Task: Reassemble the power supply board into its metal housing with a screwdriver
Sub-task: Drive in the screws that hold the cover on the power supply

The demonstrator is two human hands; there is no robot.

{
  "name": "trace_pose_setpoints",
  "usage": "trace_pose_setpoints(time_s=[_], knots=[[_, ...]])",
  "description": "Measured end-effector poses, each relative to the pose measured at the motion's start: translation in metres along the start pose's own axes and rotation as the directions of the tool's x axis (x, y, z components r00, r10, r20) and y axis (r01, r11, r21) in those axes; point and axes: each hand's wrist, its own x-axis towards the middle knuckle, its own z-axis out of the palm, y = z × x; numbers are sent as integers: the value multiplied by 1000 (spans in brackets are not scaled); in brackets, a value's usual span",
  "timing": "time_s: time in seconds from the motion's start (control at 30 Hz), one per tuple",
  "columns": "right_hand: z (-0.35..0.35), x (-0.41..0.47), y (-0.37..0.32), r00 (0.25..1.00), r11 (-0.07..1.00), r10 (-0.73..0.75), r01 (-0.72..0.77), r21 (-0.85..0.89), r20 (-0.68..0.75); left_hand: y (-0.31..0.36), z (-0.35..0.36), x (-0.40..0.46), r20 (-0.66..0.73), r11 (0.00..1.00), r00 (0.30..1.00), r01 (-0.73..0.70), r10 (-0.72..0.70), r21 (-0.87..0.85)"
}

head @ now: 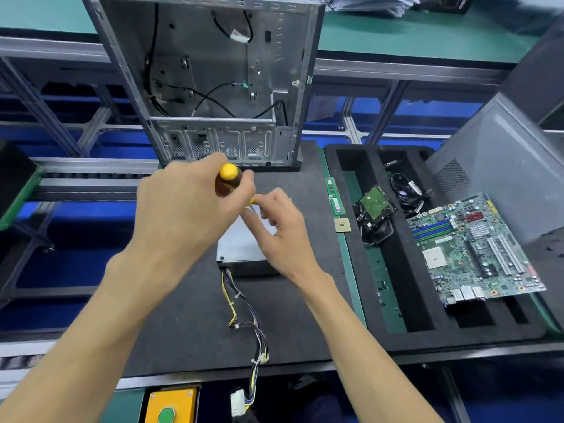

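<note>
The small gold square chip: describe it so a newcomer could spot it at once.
Start at the black foam tray right of the hands. On its left rim, just below the green memory stick, lies the gold chip: flat, square, tan, unlike the long stick.

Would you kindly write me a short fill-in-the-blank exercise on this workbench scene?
1. The left hand grips a screwdriver whose handle cap is ____.
2. The right hand steadies the screwdriver's ____ over the housing.
3. The motherboard lies to the ____ of the housing.
4. The open PC case stands ____ the housing.

Missing words: yellow; shaft; right; behind
</note>
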Motion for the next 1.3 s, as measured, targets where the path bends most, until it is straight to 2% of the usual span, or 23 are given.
trace_pose_setpoints(time_s=[0.1,0.2,0.27,0.37,0.43,0.57,0.63,0.73,0.87,1.0,1.13,1.23,1.3], knots=[[-16,-5,-5,986,971,167,-161,176,-23,6,9,-6,69,980,995,85,-74,-182],[-33,-14,-1,940,880,334,-281,384,-76,2,33,-16,333,933,938,205,-100,-296],[-44,-20,3,917,858,379,-300,417,-122,4,53,-29,500,938,865,214,-53,-272],[-59,-31,7,913,886,373,-296,357,-168,20,86,-53,641,939,768,214,9,-270],[-71,-39,10,912,895,377,-313,319,-163,31,106,-62,670,905,741,253,45,-341],[-96,-48,18,949,954,298,-299,10,-105,47,135,-62,576,896,813,188,88,-403],[-111,-53,25,959,959,254,-266,-97,-124,58,147,-60,578,889,809,185,105,-419],[-143,-63,38,942,952,257,-285,-113,-215,75,165,-57,615,851,782,252,100,-460],[-199,-85,63,871,912,372,-408,-51,-322,102,188,-61,668,782,742,384,54,-490],[-234,-118,97,859,807,472,-512,-295,-201,125,209,-76,674,808,739,395,4,-437],[-237,-144,127,802,701,594,-553,-451,-61,143,223,-98,691,863,723,343,9,-371],[-231,-157,141,769,660,629,-454,-599,110,150,229,-114,689,889,724,302,21,-344],[-226,-164,144,713,640,655,-345,-687,252,151,232,-123,685,902,728,278,27,-331]])
